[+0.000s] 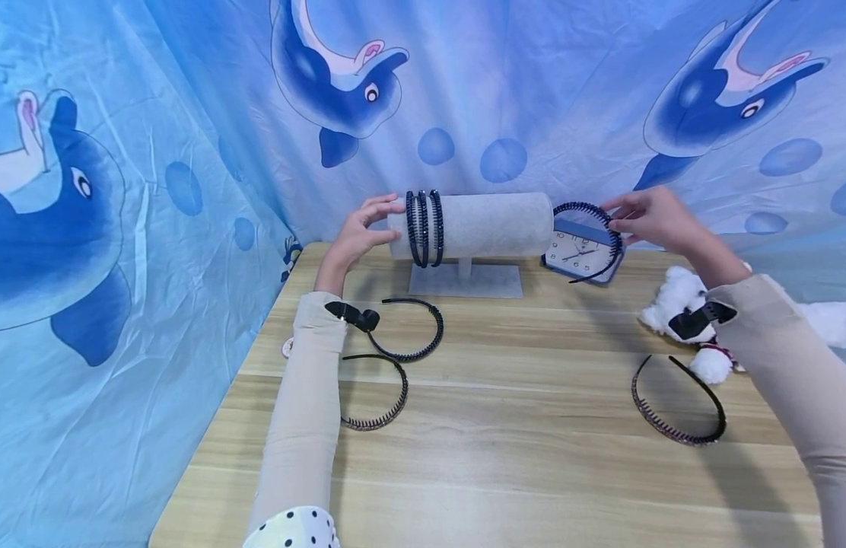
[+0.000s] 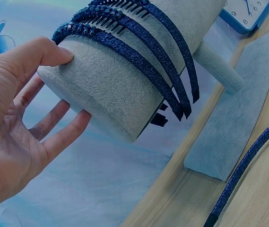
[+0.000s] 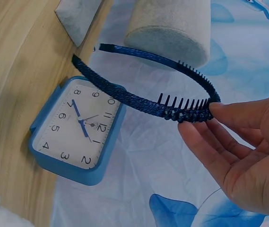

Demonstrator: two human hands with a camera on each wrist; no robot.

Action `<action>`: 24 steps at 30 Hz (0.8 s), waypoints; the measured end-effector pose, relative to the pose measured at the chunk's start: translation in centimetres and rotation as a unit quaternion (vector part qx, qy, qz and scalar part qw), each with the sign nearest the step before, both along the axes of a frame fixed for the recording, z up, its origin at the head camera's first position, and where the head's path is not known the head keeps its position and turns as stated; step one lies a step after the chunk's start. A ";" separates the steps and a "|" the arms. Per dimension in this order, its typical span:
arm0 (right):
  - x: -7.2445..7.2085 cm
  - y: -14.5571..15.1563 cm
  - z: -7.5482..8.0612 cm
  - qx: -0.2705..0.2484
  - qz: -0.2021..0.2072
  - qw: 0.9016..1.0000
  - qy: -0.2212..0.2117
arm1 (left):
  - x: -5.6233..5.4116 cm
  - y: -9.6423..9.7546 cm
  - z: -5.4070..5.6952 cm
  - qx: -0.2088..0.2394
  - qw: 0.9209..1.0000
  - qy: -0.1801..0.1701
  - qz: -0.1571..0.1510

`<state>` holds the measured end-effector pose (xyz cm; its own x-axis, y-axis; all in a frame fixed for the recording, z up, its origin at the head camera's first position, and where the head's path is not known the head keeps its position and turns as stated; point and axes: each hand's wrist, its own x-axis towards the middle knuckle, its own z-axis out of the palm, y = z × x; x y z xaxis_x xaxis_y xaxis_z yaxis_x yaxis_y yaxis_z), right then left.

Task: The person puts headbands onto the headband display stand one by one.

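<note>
A grey plush roll on a display stand (image 1: 497, 224) carries three dark blue toothed headbands (image 2: 139, 54) near its left end. My left hand (image 1: 357, 236) grips that end, thumb on top and fingertips against the end and underside. Beyond the roll's right end, my right hand (image 1: 652, 217) pinches another dark blue headband (image 3: 125, 98) by its beaded, toothed middle, with thumb and fingers. The held headband is off the table, its open ends pointing toward the roll side, apart from the roll in the right wrist view.
Two headbands, one dark (image 1: 439, 327) and one brownish (image 1: 404, 388), lie by my left forearm. Another brownish headband (image 1: 683, 438) lies at right, near a white plush toy (image 1: 669, 304). A blue clock (image 3: 73, 123) lies behind the held headband. A dolphin-print curtain (image 1: 464, 91) backs the wooden table (image 1: 505, 457).
</note>
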<state>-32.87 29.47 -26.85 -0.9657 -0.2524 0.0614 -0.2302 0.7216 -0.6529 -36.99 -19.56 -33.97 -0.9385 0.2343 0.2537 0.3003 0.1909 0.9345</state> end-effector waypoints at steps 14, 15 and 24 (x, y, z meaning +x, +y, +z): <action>-1.1 -0.3 -0.6 -0.091 -0.036 0.995 -0.031 | -0.1 0.0 -0.1 -0.007 1.000 -0.008 0.002; -1.1 -0.4 -0.7 -0.093 -0.037 0.994 -0.032 | -0.1 0.0 -0.1 -0.008 1.000 -0.009 0.002; -1.8 -1.2 -0.8 -0.119 -0.036 0.992 -0.034 | 0.0 -0.1 0.2 -0.013 1.000 -0.016 -0.004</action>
<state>-34.68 28.22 -27.67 -0.9847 -0.1684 0.0452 -0.1330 0.5577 -0.8193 -36.96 -19.65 -33.73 -0.9437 0.2488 0.2181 0.2729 0.2128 0.9382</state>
